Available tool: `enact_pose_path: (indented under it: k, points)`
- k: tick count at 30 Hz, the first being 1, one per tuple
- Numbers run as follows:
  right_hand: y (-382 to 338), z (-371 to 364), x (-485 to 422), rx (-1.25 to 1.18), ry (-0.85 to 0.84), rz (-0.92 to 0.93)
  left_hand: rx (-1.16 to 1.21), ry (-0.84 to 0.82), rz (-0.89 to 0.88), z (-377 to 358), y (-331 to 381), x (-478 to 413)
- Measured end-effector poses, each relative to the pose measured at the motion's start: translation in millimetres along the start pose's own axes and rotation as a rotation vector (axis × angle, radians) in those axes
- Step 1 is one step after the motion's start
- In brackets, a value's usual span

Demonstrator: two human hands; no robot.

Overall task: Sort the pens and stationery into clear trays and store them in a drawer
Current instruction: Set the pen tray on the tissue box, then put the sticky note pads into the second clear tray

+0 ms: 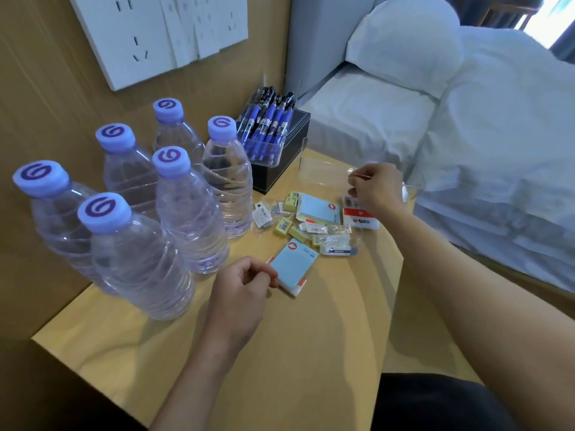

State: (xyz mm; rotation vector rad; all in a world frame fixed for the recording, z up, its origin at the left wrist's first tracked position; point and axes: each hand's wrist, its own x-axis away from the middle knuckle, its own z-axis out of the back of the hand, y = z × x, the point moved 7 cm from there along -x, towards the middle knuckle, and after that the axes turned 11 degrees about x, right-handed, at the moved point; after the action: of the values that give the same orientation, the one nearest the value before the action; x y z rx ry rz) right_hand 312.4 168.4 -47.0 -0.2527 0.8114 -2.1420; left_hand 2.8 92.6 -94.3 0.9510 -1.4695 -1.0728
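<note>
Blue pens (266, 129) in clear tray (271, 163)

Water bottles (174, 206) block table's left; near table (295, 353) bare between forearms.

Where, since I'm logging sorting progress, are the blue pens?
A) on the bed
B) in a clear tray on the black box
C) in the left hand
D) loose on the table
B: the blue pens lie in a clear tray atop the black box; the left hand grips a sticky-note pad, and the right hand pinches the empty tray by its rim.
</note>
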Motion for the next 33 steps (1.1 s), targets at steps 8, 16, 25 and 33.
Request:
enact_pose_path:
  k: [8, 16, 25, 33]
  points:
    - [-1, 40, 65, -0.106, -0.020, 0.131, 0.045, 0.056, -0.049, 10, 4, -2]
    - [17, 63, 170, -0.116, -0.168, 0.150, -0.010, 0.099, -0.145, 22, 1, -7]
    - [14, 68, 207, 0.034, -0.326, 0.312, -0.061, 0.118, -0.165, 18, 10, 1]
    - [11, 56, 221, 0.168, -0.478, 0.348, -0.058, 0.063, -0.219, 18, 22, 4]
